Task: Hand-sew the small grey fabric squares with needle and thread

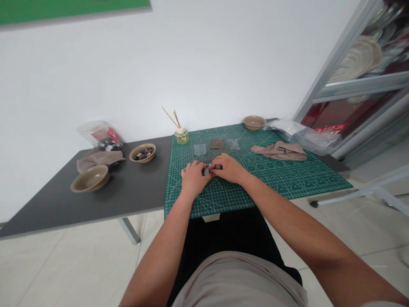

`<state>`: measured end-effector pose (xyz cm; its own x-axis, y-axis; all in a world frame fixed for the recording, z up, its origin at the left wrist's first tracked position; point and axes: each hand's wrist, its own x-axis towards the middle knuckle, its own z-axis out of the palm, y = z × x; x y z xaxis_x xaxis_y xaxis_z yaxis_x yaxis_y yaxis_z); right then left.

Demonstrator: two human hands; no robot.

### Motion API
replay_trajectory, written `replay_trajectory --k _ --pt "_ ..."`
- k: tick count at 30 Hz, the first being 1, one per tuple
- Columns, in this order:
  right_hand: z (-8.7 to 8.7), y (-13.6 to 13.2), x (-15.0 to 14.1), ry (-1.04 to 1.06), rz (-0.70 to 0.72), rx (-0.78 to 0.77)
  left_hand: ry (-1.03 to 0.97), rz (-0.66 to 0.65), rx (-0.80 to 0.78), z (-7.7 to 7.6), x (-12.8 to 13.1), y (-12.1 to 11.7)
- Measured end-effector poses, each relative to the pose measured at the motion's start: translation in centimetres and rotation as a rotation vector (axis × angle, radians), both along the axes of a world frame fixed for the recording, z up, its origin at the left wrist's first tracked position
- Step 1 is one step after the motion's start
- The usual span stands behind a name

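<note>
Over the green cutting mat, my left hand and my right hand meet at a small black-and-grey piece. Both hands have their fingers closed on it, left from one side and right from the other. Its kind is too small and partly covered to make out. Just beyond my fingers lie a pale grey flat square, a brown flat square and a second greyish square, side by side on the mat.
Left, on the dark table, are a bowl of dark bits, another bowl, a cloth and a tipped clear jar. A reed diffuser, third bowl, brown cloth and plastic bag edge the mat.
</note>
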<state>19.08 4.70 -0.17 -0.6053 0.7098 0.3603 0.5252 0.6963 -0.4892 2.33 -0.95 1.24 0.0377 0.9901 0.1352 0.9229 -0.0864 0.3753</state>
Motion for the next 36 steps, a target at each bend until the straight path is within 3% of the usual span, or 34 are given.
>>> replay_trajectory --k 2,10,16,18,24,28,32,36 --pt "-0.06 0.11 -0.24 -0.011 0.016 0.018 0.004 -0.004 0.000 -0.05 0.02 0.00" --pt "0.16 -0.23 -0.27 -0.020 -0.178 0.022 -0.017 0.006 -0.011 0.08 0.01 -0.05" --pt "0.08 0.13 0.12 0.002 0.044 -0.006 -0.013 0.007 -0.011 0.26 0.15 -0.08" --pt "-0.04 0.31 -0.05 -0.006 0.061 0.007 -0.007 0.009 -0.021 0.31 0.14 -0.05" --pt "-0.13 0.14 -0.35 -0.024 -0.201 0.036 -0.013 0.010 -0.025 0.26 0.00 -0.03" --pt "-0.01 -0.21 -0.13 -0.019 -0.262 0.024 -0.020 0.004 -0.014 0.13 -0.05 -0.04" --pt "0.30 -0.55 -0.03 -0.010 -0.216 -0.006 -0.008 0.004 -0.007 0.07 0.01 -0.02" --pt "0.43 -0.40 -0.18 -0.007 -0.074 -0.016 -0.007 0.006 -0.008 0.09 0.12 -0.04"
